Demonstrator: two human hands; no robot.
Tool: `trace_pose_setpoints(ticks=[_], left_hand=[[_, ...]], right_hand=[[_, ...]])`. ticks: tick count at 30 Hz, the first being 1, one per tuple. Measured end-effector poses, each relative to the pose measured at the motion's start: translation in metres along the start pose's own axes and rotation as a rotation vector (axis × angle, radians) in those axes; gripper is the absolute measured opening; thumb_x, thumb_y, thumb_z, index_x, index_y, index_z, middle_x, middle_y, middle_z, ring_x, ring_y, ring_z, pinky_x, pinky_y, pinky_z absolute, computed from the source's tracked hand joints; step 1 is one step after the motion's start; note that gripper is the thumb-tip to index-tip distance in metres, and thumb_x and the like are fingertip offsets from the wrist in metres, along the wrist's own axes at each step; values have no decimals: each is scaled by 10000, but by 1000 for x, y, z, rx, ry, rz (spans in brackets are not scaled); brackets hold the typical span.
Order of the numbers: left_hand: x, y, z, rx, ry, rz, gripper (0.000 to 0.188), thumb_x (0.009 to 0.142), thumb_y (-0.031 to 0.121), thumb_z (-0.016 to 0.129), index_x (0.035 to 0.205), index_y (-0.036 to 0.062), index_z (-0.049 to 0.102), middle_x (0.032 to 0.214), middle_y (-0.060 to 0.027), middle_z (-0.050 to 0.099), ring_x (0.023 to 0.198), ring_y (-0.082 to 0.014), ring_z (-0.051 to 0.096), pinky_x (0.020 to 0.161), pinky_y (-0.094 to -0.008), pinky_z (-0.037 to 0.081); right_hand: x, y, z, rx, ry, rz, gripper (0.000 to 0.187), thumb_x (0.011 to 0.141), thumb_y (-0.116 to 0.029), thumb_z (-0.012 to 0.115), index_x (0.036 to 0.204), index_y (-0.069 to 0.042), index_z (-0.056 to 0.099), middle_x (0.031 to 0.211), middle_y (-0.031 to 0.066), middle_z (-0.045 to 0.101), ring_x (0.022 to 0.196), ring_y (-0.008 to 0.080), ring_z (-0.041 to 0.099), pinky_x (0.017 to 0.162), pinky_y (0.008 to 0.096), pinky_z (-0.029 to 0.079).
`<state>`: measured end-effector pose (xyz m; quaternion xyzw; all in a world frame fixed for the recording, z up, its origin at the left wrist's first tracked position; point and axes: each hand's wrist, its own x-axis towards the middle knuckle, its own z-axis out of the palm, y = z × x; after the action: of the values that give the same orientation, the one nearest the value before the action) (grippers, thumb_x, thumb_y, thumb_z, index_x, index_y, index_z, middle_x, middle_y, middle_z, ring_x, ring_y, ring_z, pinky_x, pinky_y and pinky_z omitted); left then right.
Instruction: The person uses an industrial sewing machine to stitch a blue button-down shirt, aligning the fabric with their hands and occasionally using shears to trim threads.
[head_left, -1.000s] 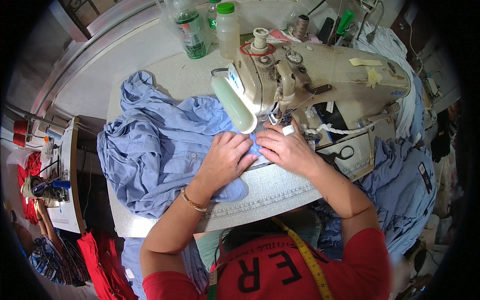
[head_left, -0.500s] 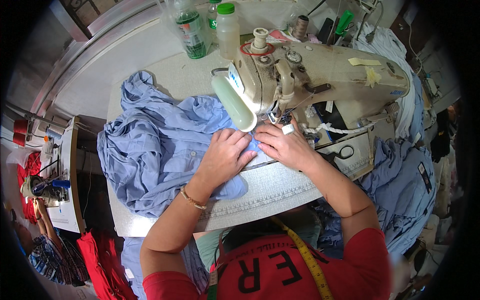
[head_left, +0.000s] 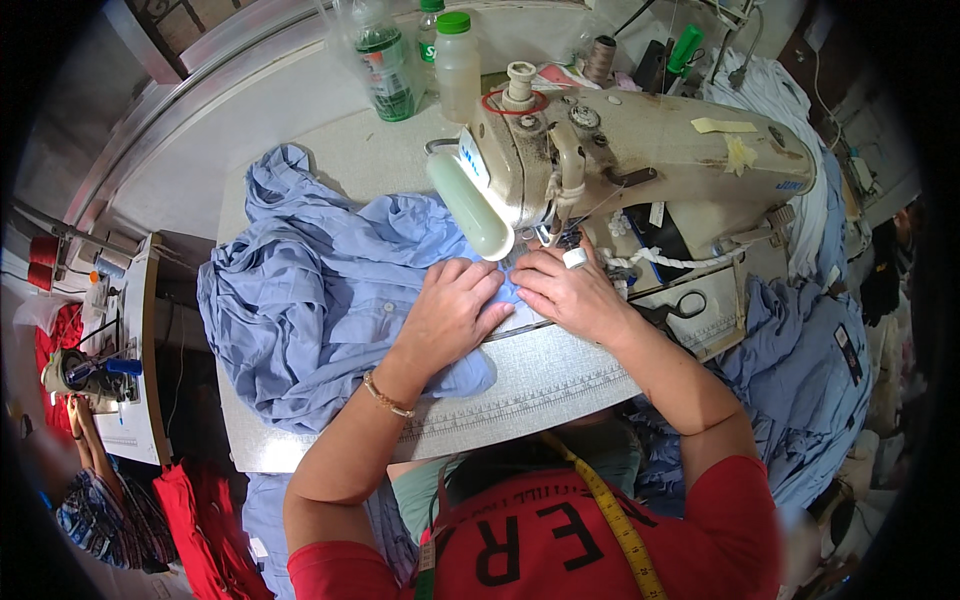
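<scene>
A light-blue buttoned shirt (head_left: 330, 320) lies bunched on the sewing table, one part reaching the head of the beige sewing machine (head_left: 650, 130). My left hand (head_left: 455, 308) is on the cloth in front of the machine, fingers curled and pressed together on its edge. Close beside it, my right hand (head_left: 568, 290) grips the same piece near the needle, with a white band (head_left: 575, 258) round one finger. A pale green lamp (head_left: 470, 210) hangs in front of the machine head. Fingers and lamp hide much of the stitching spot.
Black-handled scissors (head_left: 688, 306) lie right of my right hand, below a white twisted cord (head_left: 680, 262). Bottles (head_left: 458, 75) stand behind the machine. More blue garments (head_left: 800, 370) hang at the right. Far left, another person's hands (head_left: 78, 412) are at another machine (head_left: 75, 372).
The whole view has shifted very slightly. My hands stay on the cloth at the same place by the needle, with no clear movement of the shirt.
</scene>
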<state>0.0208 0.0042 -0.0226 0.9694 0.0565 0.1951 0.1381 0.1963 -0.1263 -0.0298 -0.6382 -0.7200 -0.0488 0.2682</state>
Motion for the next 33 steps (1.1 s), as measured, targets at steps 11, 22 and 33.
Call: trace_pose_setpoints(ticks=[11, 22, 33], left_hand=[[2, 0, 0, -1, 18, -4, 370, 864, 301, 638, 1114, 29, 614, 1190, -83, 589, 1010, -272, 520, 905, -390, 402], [2, 1, 1, -5, 69, 6, 289, 831, 216, 654, 1054, 34, 625, 1145, -75, 603, 996, -257, 530, 890, -387, 415], [1, 1, -1, -4, 49, 7, 284, 835, 202, 654, 1056, 26, 630, 1165, -77, 600, 996, -265, 528, 895, -380, 414]], right_hand=[[-1, -3, 0, -58, 9, 6, 208, 850, -185, 639, 1029, -88, 683, 1071, 26, 616, 973, 228, 600, 1082, 560, 232], [-119, 93, -105, -443, 531, 659, 238, 882, -214, 629, 1066, -65, 650, 1129, 83, 648, 1086, 251, 587, 1069, 494, 280], [-166, 115, -80, -440, 250, 823, 376, 933, -207, 573, 1290, -89, 584, 1351, 78, 562, 1267, 234, 508, 1147, 491, 202]])
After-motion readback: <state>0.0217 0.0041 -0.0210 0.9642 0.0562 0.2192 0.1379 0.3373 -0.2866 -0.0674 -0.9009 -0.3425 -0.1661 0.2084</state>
